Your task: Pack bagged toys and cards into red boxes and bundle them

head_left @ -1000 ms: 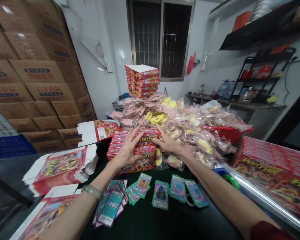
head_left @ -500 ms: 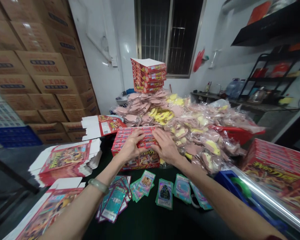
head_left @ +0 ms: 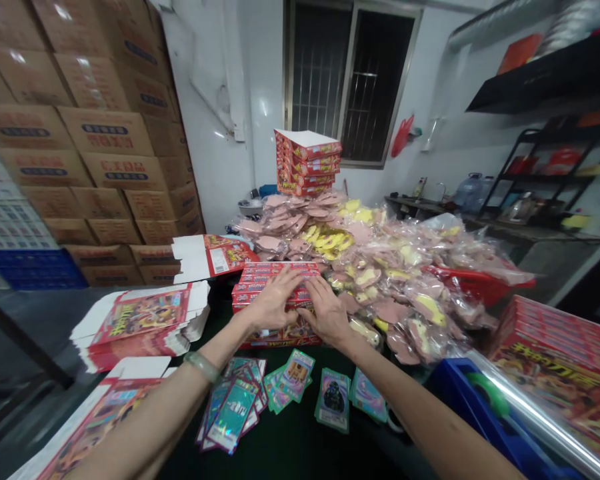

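Observation:
A block of red printed boxes (head_left: 254,288) stands side by side on the dark table in front of me. My left hand (head_left: 275,300) lies over the top and front of the boxes, its fingers stretched out. Beside it, my right hand (head_left: 329,313) rests on their right part, fingers extended and thumb toward the front. The two hands nearly meet. Part of the boxes' fronts is hidden behind them. Nearer to me lie a fanned pile of purple-edged cards (head_left: 234,408) and small piles of green-edged cards (head_left: 333,399).
Flattened box blanks (head_left: 143,320) are stacked at left. Pink and yellow bagged pieces (head_left: 380,267) heap up behind, with stacked red boxes (head_left: 307,163) beyond. A blue tape dispenser (head_left: 460,400) and more red boxes (head_left: 555,360) stand at right. Brown cartons (head_left: 115,140) line the left wall.
The view has shifted, so the scene sits slightly further right and lower. My left hand has moved across the boxes toward my right hand, and the gap between them has narrowed.

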The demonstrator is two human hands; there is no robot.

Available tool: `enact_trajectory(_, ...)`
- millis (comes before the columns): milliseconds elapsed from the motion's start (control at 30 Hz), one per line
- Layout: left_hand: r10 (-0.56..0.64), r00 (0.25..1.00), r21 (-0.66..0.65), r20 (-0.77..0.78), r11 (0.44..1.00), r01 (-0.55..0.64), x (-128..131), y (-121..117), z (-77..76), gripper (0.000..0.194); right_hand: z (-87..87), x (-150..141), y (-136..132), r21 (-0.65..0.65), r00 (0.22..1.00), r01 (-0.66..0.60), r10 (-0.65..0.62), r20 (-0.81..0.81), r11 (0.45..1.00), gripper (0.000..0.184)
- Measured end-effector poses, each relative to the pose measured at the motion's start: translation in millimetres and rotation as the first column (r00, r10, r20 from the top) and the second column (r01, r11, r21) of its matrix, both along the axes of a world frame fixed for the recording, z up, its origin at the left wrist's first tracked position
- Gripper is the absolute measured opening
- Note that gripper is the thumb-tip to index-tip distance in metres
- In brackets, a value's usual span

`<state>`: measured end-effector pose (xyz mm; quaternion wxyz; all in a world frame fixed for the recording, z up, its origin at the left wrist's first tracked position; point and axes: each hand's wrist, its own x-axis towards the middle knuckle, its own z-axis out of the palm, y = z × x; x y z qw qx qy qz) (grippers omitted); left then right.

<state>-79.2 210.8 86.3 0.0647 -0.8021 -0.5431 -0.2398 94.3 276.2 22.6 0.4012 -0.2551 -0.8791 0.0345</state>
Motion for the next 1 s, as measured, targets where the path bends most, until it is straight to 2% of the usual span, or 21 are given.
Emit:
enact_trajectory(100, 0.164, 0.98, 0.045, 0.109, 0.984, -0.17, -29, -12, 10.5, 0.063, 5.6, 4, -3, -0.032, 0.999, -0.03, 0.029, -0.028, 0.999, 0.057)
enact_trajectory(167, 0.3, 0.938, 0.024, 0.173, 0.951, -0.309, -48, -21, 10.5, 0.064, 9.6, 7, -2, -0.177, 0.989, -0.033, 0.007, -0.149, 0.984, 0.059)
enact_trajectory(267, 0.414, 0.894, -0.105, 0.17, 0.91, -0.401, -64, -24, 0.1, 0.063, 14.4, 6, 4, -0.447, 0.942, -0.056, -0.101, -0.32, 0.893, 0.056)
enact_trajectory(367, 0.434, 0.896, -0.235, 0.091, 0.884, -0.405, -64, -11, -9.1, 0.064, 18.8, -1, 11, -0.556, 0.939, -0.1, -0.107, -0.327, 0.825, 0.048)
enact_trajectory(500, 0.458, 0.888, -0.337, -0.03, 0.832, -0.441, -56, 3, -4.0, 0.068, 22.7, -6, 12, -0.626, 0.923, -0.152, -0.117, -0.367, 0.765, 0.047)
enact_trajectory(600, 0.473, 0.877, -0.37, -0.079, 0.803, -0.467, -51, 1, 2.9, 0.068, 19.7, -9, 10, -0.657, 0.905, -0.186, -0.134, -0.404, 0.731, 0.05)
enact_trajectory(733, 0.479, 0.877, -0.366, -0.048, 0.808, -0.461, -45, -4, 1.2, 0.074, 12.2, -20, 12, -0.703, 0.881, -0.169, -0.214, -0.423, 0.691, 0.053)
enact_trajectory(833, 0.505, 0.862, -0.373, 0.031, 0.806, -0.459, -40, -5, -1.1, 0.08, 11.7, -29, 14, -0.725, 0.867, -0.092, -0.302, -0.396, 0.683, 0.055)
enact_trajectory(900, 0.525, 0.843, -0.394, 0.115, 0.803, -0.447, -39, -4, 1.1, 0.078, 12.6, -33, 13, -0.715, 0.864, -0.023, -0.345, -0.366, 0.699, 0.056)
enact_trajectory(1000, 0.544, 0.78, -0.438, 0.311, 0.81, -0.39, -45, -1, 8.6, 0.06, 7.7, -32, 3, -0.648, 0.89, 0.074, -0.343, -0.3, 0.758, 0.057)
